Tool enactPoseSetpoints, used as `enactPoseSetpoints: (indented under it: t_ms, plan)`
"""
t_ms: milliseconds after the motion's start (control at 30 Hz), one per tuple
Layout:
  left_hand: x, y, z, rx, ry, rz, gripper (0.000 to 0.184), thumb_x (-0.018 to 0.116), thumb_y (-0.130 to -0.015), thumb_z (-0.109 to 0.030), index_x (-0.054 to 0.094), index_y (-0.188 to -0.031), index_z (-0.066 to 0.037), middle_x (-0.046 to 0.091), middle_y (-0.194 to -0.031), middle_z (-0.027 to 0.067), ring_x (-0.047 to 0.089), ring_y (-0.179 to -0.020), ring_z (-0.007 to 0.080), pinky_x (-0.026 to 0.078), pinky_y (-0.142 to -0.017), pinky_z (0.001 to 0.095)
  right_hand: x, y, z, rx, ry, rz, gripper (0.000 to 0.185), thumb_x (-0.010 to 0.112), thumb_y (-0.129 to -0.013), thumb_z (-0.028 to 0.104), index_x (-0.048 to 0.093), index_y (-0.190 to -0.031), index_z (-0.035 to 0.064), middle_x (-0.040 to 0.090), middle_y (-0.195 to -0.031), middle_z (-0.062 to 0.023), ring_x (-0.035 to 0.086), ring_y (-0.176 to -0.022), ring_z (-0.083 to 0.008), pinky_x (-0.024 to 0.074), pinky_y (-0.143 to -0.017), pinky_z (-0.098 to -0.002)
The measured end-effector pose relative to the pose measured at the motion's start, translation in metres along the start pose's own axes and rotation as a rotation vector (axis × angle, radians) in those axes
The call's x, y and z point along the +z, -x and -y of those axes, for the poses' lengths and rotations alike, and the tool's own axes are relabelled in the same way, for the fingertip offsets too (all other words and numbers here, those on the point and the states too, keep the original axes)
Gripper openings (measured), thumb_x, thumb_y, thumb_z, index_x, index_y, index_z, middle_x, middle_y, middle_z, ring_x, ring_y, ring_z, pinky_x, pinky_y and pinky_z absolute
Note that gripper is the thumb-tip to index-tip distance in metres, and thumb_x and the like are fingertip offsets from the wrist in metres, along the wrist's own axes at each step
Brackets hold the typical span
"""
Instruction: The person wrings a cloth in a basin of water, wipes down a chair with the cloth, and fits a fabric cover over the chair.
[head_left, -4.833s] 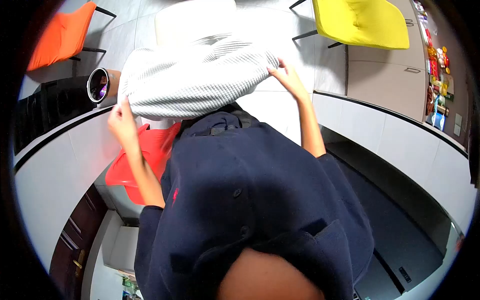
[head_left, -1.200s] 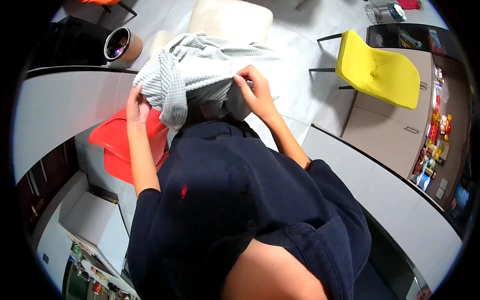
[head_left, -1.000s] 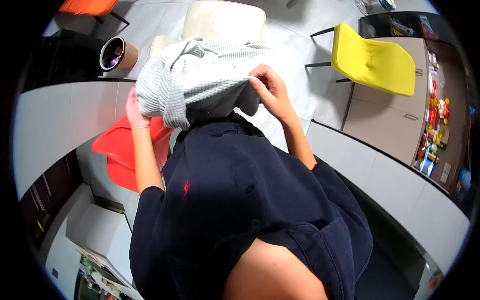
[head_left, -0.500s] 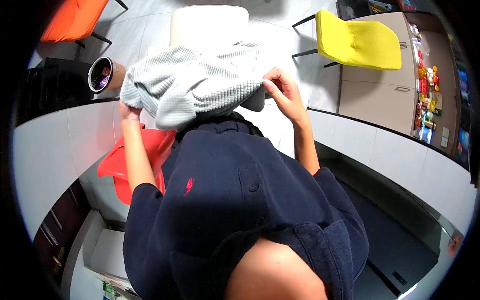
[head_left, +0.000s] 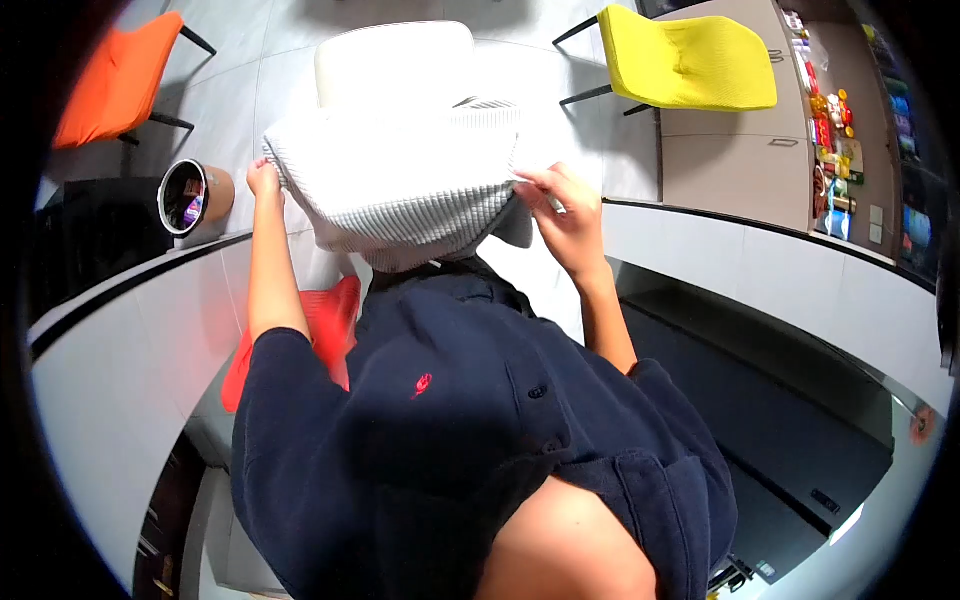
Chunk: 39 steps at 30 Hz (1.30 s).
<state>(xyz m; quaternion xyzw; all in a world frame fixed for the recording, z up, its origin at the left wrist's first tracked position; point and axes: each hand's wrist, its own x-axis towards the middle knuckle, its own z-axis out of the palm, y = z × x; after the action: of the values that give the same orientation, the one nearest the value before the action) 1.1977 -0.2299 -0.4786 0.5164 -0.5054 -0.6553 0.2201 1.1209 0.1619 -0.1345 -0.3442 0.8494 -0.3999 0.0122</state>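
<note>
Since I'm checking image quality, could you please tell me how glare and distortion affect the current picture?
In the head view, glare bleaches the pale seat and much of the grey cloth; also in the head view, wide-angle distortion bows the white panels.

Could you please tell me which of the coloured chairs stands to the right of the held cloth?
The yellow chair, by the beige cabinet; the orange chair is left of the cloth, the red chair partly behind the left sleeve.

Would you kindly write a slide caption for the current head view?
Left hand and right hand hold a pale ribbed cloth between them, a yellow chair ahead to the right.
</note>
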Motion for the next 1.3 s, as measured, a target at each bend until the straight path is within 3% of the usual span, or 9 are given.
enactPoseSetpoints:
  t_ms: [67, 133, 300, 400, 533, 700, 1000, 1167, 1300]
  plan:
    - [0.014, -0.031, 0.014, 0.088, 0.154, -0.115, 0.005, 0.046, -0.072, -0.001, 0.051, -0.072, -0.002, 0.051, -0.062, 0.0043, 0.044, -0.050, 0.0126, 0.037, -0.045, 0.0269, 0.013, -0.007, -0.011, -0.020, 0.011, -0.127, 0.020, 0.061, -0.070, -0.003, 0.060, -0.089, 0.0036, 0.049, -0.063, -0.0086, 0.048, -0.054, -0.0191, 0.0382, -0.049, -0.0275]
    - [0.015, -0.025, 0.019, -0.201, -0.006, -0.272, 0.031, 0.056, -0.071, -0.008, 0.048, -0.094, 0.013, 0.055, -0.097, 0.0198, 0.056, -0.083, 0.0285, 0.048, -0.072, 0.0384, 0.021, -0.014, -0.019, 0.019, 0.051, -0.234, 0.020, 0.061, -0.070, -0.003, 0.060, -0.089, 0.0036, 0.049, -0.063, -0.0089, 0.049, -0.054, -0.0196, 0.0383, -0.049, -0.0275]
    - [-0.012, 0.017, 0.117, -0.527, 0.082, -0.004, 0.028, 0.057, -0.073, -0.014, 0.050, -0.093, 0.005, 0.055, -0.086, 0.0151, 0.053, -0.069, 0.0246, 0.044, -0.055, 0.0376, 0.003, -0.003, -0.055, 0.100, 0.273, -0.170, 0.019, 0.059, -0.076, 0.009, 0.058, -0.093, 0.0011, 0.059, -0.083, -0.0118, 0.056, -0.078, -0.0233, 0.0429, -0.069, -0.0319]
    - [-0.037, 0.020, 0.117, -0.391, 0.077, -0.067, 0.027, 0.056, -0.076, -0.024, 0.051, -0.091, -0.001, 0.055, -0.077, 0.0106, 0.052, -0.063, 0.0228, 0.041, -0.048, 0.0373, -0.022, 0.025, -0.106, 0.612, -0.050, -0.416, 0.037, 0.059, -0.080, 0.017, 0.050, -0.112, 0.0012, 0.058, -0.098, -0.0133, 0.055, -0.090, -0.0187, 0.0436, -0.078, -0.0307]
    - [-0.005, 0.109, -0.063, -0.136, -0.316, 0.101, 0.040, 0.043, -0.083, -0.039, 0.052, -0.086, 0.000, 0.057, -0.076, 0.0149, 0.053, -0.065, 0.0289, 0.040, -0.058, 0.0415, -0.011, 0.030, -0.163, 0.568, -0.278, -0.282, 0.061, 0.065, -0.074, 0.020, 0.034, -0.125, 0.0031, 0.050, -0.102, -0.0127, 0.052, -0.084, -0.0163, 0.0447, -0.072, -0.0274]
    - [0.016, 0.129, -0.138, 0.544, -1.120, 0.291, 0.042, 0.036, -0.086, -0.035, 0.055, -0.084, 0.003, 0.056, -0.087, 0.0260, 0.052, -0.083, 0.0430, 0.039, -0.070, 0.0481, -0.016, -0.033, -0.165, 0.326, 0.060, 0.029, 0.026, 0.052, -0.075, 0.007, 0.055, -0.101, 0.0068, 0.052, -0.069, -0.0120, 0.052, -0.066, -0.0212, 0.0431, -0.063, -0.0307]
    - [0.080, 0.016, -0.107, 0.279, -1.448, 0.010, 0.036, 0.036, -0.086, -0.027, 0.059, -0.094, 0.000, 0.058, -0.097, 0.0229, 0.055, -0.094, 0.0378, 0.042, -0.081, 0.0443, 0.014, -0.106, -0.279, 0.013, 0.357, 0.156, 0.021, 0.047, -0.072, 0.001, 0.058, -0.089, 0.0057, 0.055, -0.078, -0.0175, 0.054, -0.076, -0.0337, 0.0441, -0.069, -0.0404]
    - [0.052, -0.073, -0.046, 0.342, -1.466, 0.195, 0.035, 0.046, -0.083, -0.032, 0.057, -0.097, -0.002, 0.057, -0.099, 0.0226, 0.055, -0.093, 0.0365, 0.042, -0.081, 0.0396, 0.049, -0.128, -0.362, 0.207, 0.498, 0.163, 0.016, 0.053, -0.073, 0.009, 0.061, -0.087, 0.0071, 0.057, -0.081, -0.0189, 0.056, -0.077, -0.0314, 0.0446, -0.070, -0.0377]
    - [0.050, 0.035, -0.117, 0.485, -1.129, 0.210, 0.031, 0.055, -0.079, -0.028, 0.052, -0.087, 0.003, 0.058, -0.081, 0.0184, 0.056, -0.073, 0.0268, 0.044, -0.067, 0.0338, 0.049, -0.123, -0.369, 0.455, 0.007, 0.231, 0.030, 0.057, -0.076, 0.026, 0.058, -0.097, 0.0047, 0.058, -0.071, -0.0184, 0.057, -0.071, -0.0314, 0.0453, -0.068, -0.0380]
